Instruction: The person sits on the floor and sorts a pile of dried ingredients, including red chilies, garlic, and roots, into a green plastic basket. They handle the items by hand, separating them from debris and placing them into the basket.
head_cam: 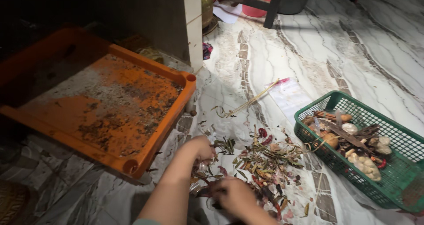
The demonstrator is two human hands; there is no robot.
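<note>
The right hand [236, 196] is seen nearest the camera, low in the view, laid palm down on the near edge of a heap of dried leaves and red chillies [265, 165]; its fingers are curled onto the scraps, though what is pinched under them cannot be told. Just beyond it, the left hand [201, 149] is held at the left edge of the same heap, with its fingers bunched together around a few dry leaves. The heap is spread on the white marble floor [309, 53], between the two containers. To the right, a green plastic basket [399, 181] is placed, in which garlic, ginger and dry sticks are kept. To the left, an orange plastic tray [168, 128], dusted with dirt, is set tilted over the floor. Farther off, a thin straw stick [251, 100] and a sheet of paper [289, 97] are lying, and a pink bowl [257, 0] is seen beyond.
</note>
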